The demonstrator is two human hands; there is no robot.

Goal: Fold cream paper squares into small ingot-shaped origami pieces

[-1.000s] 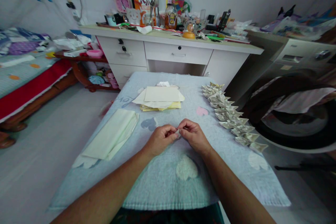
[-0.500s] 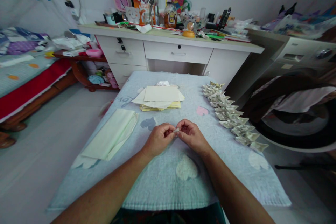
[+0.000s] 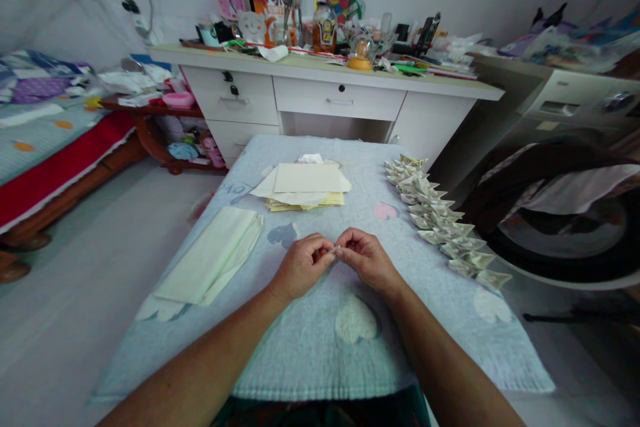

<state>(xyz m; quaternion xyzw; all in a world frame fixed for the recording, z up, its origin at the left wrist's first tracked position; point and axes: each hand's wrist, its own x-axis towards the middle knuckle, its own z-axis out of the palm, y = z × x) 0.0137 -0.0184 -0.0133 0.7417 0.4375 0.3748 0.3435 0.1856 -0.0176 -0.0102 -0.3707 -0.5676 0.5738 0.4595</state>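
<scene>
Over the middle of the cloth-covered table point(image 3: 310, 347), my left hand point(image 3: 306, 263) and my right hand point(image 3: 366, 259) meet at their fingertips. Both pinch a small folded piece of paper point(image 3: 334, 251), mostly hidden by the fingers. Beyond them lies a stack of cream and yellow paper sheets point(image 3: 307, 179). To the left rests a larger folded pale green paper point(image 3: 210, 257). Along the right side runs a double row of folded paper boats point(image 3: 435, 217), several of them nested closely.
A white desk point(image 3: 320, 93) crowded with jars, a bag and a pink clock point(image 3: 230, 3) stands behind the table. At right is a washing machine point(image 3: 565, 213) with cloth hanging from its door. A bed point(image 3: 60, 133) and a low wooden shelf point(image 3: 145, 113) are on the left.
My right fingertips have closed further over the small folded paper, so less of it shows. Both hands stay in nearly the same place.
</scene>
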